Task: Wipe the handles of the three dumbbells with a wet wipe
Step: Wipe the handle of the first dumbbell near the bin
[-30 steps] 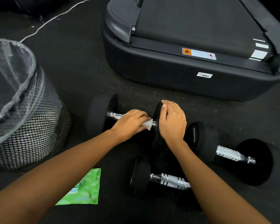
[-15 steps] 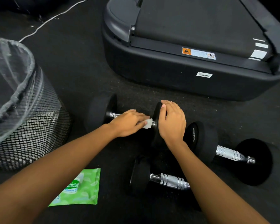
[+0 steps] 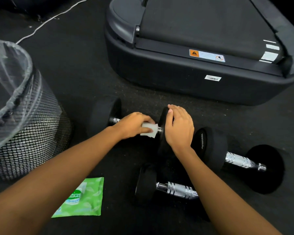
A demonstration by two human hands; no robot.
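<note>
Left hand (image 3: 134, 124) grips a folded wet wipe (image 3: 148, 130) round the handle of the far dumbbell (image 3: 103, 114) on the floor; right hand (image 3: 179, 128) clasps its right head. The right dumbbell (image 3: 241, 161) and near dumbbell (image 3: 175, 189) lie alongside, handles bare.

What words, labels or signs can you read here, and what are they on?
"nicare": start hidden, on the flat green wet-wipe packet; smaller print below blurred.
Orange-and-white warning sticker, black treadmill base: triangle sign, text too small.
White barcode sticker, same base: unreadable.
Lettering on black round dumbbell head: blurred.
</note>
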